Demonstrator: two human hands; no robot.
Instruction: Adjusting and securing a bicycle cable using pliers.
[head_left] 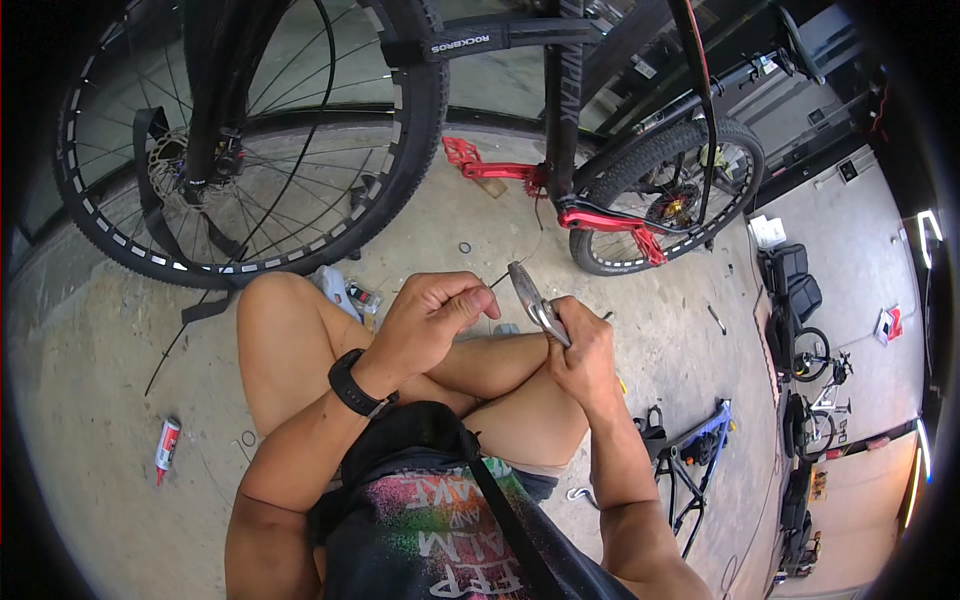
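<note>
Left hand (pixel 445 312) pinches one black cable (pixel 501 280); right hand (pixel 583 348) grips one silver plier-like tool (pixel 531 299).

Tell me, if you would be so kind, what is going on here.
A seated person pinches a thin black cable in the left hand and grips a silver plier-like tool in the right hand. The cable runs up beside the tool's head; contact is hard to tell. A bicycle stands just ahead.
</note>
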